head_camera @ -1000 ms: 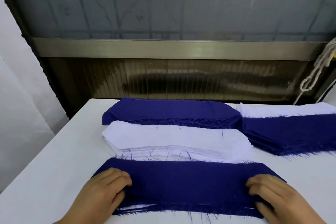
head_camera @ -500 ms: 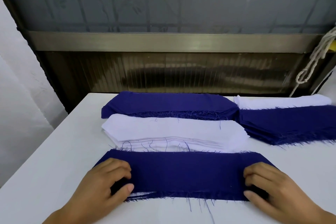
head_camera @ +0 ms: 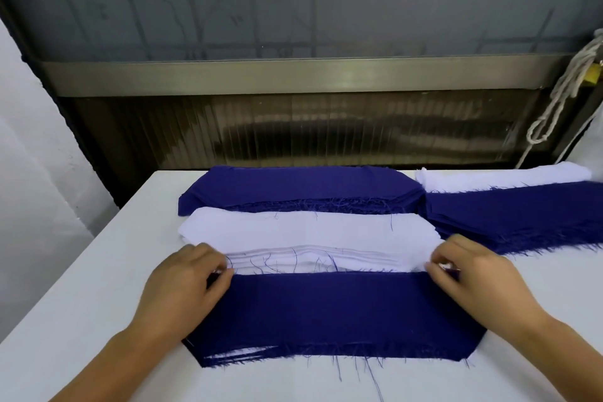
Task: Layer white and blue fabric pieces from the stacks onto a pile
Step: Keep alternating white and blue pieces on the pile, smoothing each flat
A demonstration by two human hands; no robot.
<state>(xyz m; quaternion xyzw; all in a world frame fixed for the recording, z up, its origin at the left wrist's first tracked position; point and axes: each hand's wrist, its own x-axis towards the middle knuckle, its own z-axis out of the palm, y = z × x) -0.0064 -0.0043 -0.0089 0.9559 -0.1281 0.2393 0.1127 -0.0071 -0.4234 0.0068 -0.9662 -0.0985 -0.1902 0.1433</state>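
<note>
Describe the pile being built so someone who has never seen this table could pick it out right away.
On the white table, look at the near edge, closest to the person. The pile lies there with a blue piece on top, in front of the white stack. Unlike the other blue stacks farther back, it has the left hand and right hand at its far corners.

The left hand (head_camera: pixel 186 284) covers the far left corner of the pile (head_camera: pixel 326 313), and the right hand (head_camera: pixel 473 284) covers its far right corner, so neither corner's edge shows (nor whether the curled fingertips, blurred here, pinch any cloth). The blue stack on the right (head_camera: pixel 522 215) runs off the picture's right edge. Both forearms are cut off at the bottom.
</note>
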